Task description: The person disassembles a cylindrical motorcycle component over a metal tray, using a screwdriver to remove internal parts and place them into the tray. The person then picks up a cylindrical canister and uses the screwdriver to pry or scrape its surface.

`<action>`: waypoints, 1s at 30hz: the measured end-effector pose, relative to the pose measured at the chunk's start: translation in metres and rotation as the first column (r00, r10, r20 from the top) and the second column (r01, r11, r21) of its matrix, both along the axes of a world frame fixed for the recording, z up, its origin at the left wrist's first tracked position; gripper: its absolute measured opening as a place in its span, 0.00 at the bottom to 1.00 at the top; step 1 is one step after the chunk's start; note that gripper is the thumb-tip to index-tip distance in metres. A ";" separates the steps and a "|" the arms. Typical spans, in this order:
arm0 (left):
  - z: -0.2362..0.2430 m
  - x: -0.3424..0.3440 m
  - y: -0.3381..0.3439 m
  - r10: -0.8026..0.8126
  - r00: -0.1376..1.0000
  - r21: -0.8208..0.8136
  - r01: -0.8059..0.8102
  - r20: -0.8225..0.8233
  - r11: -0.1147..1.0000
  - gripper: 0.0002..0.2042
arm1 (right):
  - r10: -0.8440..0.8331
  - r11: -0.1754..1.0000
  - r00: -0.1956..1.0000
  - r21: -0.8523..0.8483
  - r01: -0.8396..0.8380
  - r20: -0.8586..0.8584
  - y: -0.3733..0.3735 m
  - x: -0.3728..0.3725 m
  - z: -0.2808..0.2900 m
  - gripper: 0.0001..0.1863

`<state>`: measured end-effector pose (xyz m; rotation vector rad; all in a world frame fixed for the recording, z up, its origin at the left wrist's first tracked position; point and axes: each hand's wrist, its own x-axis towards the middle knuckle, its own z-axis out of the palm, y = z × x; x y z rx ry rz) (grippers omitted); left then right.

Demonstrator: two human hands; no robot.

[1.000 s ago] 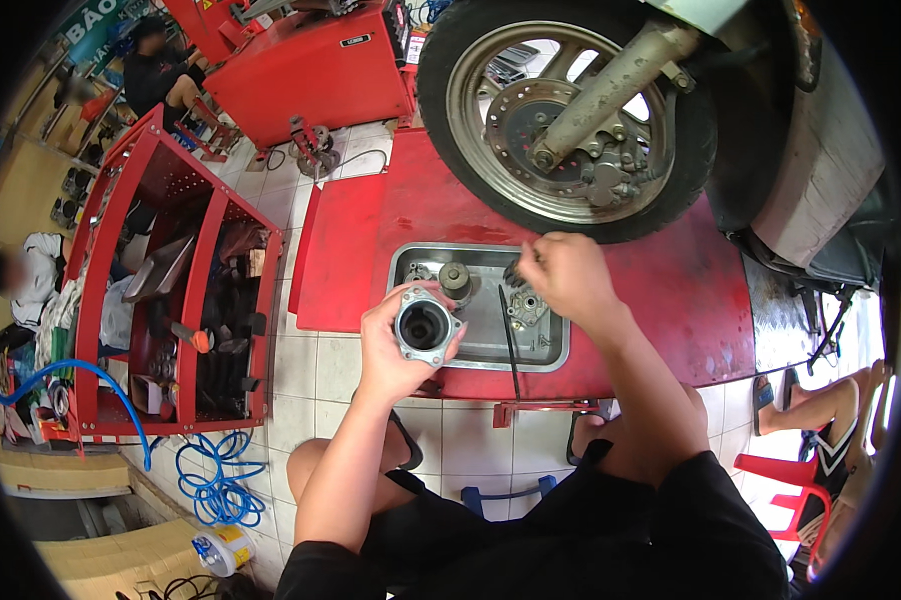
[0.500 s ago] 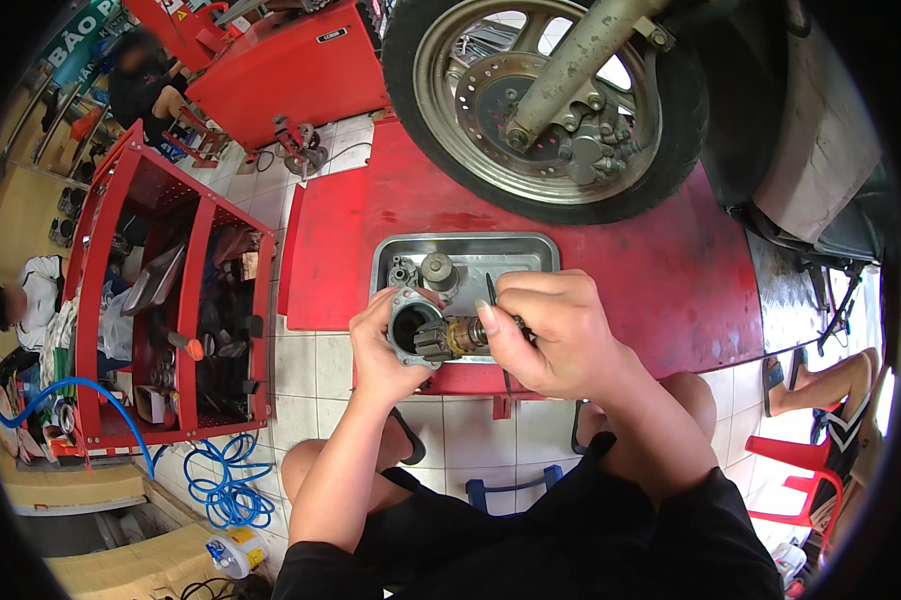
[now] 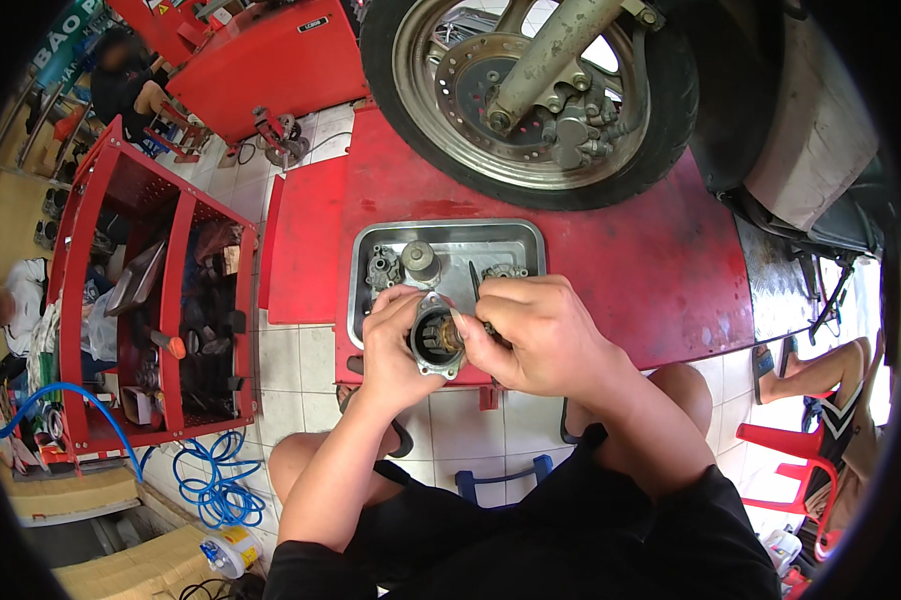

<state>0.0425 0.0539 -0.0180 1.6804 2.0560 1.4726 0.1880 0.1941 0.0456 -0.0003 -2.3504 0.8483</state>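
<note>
Rotor [image 3: 453, 335] moved into housing [image 3: 431, 353] | long axis crosswise, pointing left | left hand [image 3: 394, 345] grips housing, right hand [image 3: 539, 335] rotor

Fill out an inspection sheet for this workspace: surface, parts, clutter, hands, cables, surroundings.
Surface: red platform, smudged dark.
Job's things: flanged metal housing, copper-coloured part at its mouth; metal tray holding metal cylinder and castings; dark rod, partly hidden.
Clutter: red tool rack, crowded.
Hands: left hand grips the housing; right hand pinches the copper-coloured part.
Cables: coiled blue hose; dark cables, lower left.
Surroundings: motorbike's front wheel ahead; seated person, upper left; red chair, right.
</note>
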 end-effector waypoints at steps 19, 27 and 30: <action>0.003 -0.003 -0.006 -0.081 0.983 -0.039 0.088 0.164 0.995 0.17 | 0.028 0.989 0.977 0.136 -0.058 0.212 -0.016 -0.003 -0.007 0.17; 0.003 -0.005 -0.009 -0.218 0.943 -0.093 0.248 0.251 0.964 0.17 | 0.124 0.986 0.966 0.080 -0.146 0.227 -0.014 0.001 -0.013 0.16; 0.003 -0.004 -0.009 -0.191 0.946 -0.073 0.217 0.263 0.974 0.18 | 0.120 0.990 0.966 0.048 -0.134 0.230 -0.013 -0.002 -0.013 0.15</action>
